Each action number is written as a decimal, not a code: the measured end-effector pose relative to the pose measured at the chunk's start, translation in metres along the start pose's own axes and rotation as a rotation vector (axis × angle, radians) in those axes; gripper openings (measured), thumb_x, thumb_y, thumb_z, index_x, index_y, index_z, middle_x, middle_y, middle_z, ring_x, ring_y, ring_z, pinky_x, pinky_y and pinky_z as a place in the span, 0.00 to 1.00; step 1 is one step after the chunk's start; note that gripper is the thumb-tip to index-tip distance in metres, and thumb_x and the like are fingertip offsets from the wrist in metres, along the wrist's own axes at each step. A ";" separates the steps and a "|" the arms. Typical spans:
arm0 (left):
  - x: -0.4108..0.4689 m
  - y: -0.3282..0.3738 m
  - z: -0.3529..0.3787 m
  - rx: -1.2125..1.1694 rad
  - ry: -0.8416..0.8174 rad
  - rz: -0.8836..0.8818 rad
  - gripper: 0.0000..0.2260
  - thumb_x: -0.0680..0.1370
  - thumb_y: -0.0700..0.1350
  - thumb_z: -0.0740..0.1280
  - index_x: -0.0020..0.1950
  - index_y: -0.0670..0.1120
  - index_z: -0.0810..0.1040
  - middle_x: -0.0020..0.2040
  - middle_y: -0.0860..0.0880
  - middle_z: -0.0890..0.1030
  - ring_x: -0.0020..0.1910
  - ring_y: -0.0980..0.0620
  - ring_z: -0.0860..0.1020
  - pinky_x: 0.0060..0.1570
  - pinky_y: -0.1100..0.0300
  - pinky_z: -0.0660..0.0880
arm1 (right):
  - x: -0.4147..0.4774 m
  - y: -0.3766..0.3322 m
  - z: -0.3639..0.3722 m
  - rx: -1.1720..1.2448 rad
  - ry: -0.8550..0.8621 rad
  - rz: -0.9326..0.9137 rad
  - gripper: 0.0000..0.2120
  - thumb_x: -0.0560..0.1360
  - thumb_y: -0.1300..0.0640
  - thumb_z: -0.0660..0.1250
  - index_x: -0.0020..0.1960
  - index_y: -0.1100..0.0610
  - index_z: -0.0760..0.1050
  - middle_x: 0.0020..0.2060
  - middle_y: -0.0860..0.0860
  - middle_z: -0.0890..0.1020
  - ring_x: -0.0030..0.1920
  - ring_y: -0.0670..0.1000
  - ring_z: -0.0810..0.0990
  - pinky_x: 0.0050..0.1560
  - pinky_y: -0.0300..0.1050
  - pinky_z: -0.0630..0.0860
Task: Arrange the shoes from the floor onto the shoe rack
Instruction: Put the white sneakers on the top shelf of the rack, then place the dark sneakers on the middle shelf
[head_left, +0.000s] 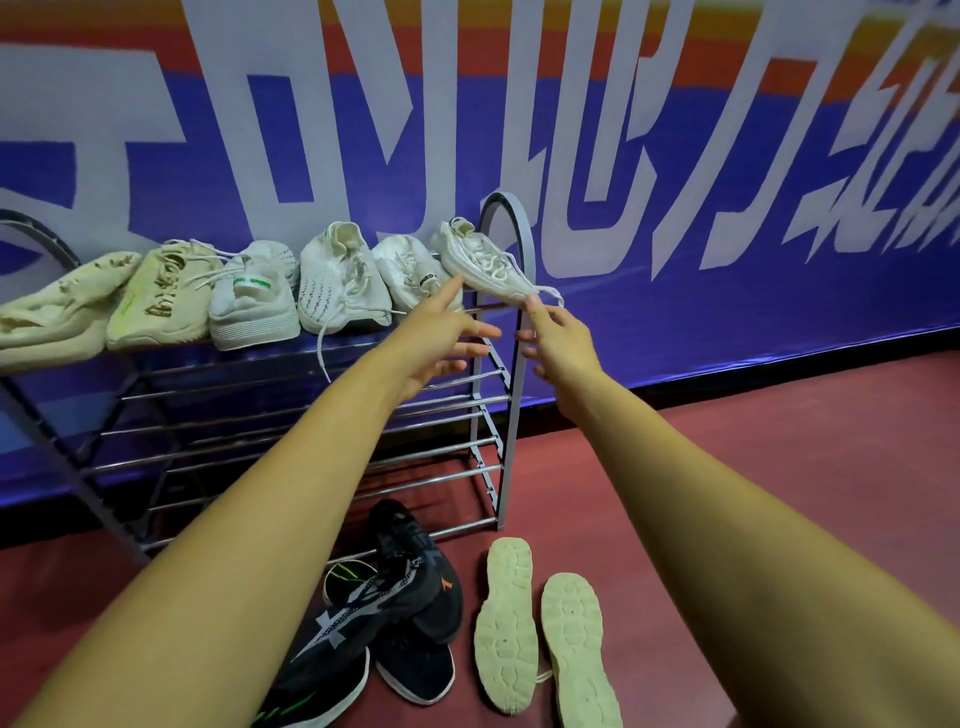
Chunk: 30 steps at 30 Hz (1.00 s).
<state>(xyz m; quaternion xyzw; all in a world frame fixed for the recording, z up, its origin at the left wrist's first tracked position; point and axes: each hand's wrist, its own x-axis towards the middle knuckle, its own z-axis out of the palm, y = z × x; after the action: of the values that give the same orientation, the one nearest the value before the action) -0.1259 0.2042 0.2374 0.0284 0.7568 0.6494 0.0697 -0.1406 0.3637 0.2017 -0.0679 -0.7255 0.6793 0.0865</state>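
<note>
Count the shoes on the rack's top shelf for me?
6, in one row, left to right: cream shoe, yellowish shoe, green-label shoe, tall white shoe, low white shoe, end shoe beside the arch. None seems hidden.

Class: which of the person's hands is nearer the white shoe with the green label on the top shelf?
Left. The left hand is right of the green-label shoe; the right hand is farther right, by the rack's end frame.

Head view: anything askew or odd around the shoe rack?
Yes. The rightmost white lace-up sneaker sits tilted, its toe past the front rail of the grey metal shoe rack. A white lace dangles below the top shelf. On the floor, two cream shoes lie sole-up.
</note>
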 end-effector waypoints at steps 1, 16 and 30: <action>-0.005 -0.001 -0.002 0.037 -0.008 -0.005 0.35 0.77 0.38 0.67 0.78 0.62 0.57 0.51 0.51 0.86 0.50 0.50 0.84 0.41 0.59 0.73 | -0.004 0.000 -0.003 -0.045 -0.014 -0.001 0.21 0.78 0.39 0.63 0.62 0.53 0.76 0.47 0.49 0.83 0.44 0.47 0.79 0.42 0.42 0.72; -0.101 -0.087 -0.078 0.768 -0.032 -0.191 0.20 0.76 0.41 0.66 0.68 0.47 0.74 0.53 0.44 0.83 0.51 0.44 0.82 0.44 0.59 0.73 | -0.086 0.020 0.057 -0.611 -0.443 -0.008 0.20 0.77 0.47 0.69 0.53 0.65 0.80 0.43 0.61 0.84 0.38 0.53 0.78 0.41 0.48 0.76; -0.140 -0.212 -0.092 0.930 -0.074 -0.331 0.16 0.76 0.42 0.64 0.64 0.48 0.78 0.60 0.46 0.81 0.58 0.47 0.78 0.52 0.62 0.72 | -0.138 0.137 0.131 -0.937 -0.704 0.173 0.12 0.77 0.50 0.68 0.41 0.57 0.75 0.37 0.54 0.80 0.35 0.53 0.78 0.29 0.40 0.71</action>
<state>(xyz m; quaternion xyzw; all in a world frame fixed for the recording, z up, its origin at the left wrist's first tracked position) 0.0091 0.0622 0.0518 -0.0412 0.9577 0.2216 0.1788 -0.0373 0.2159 0.0525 0.0717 -0.9252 0.2727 -0.2541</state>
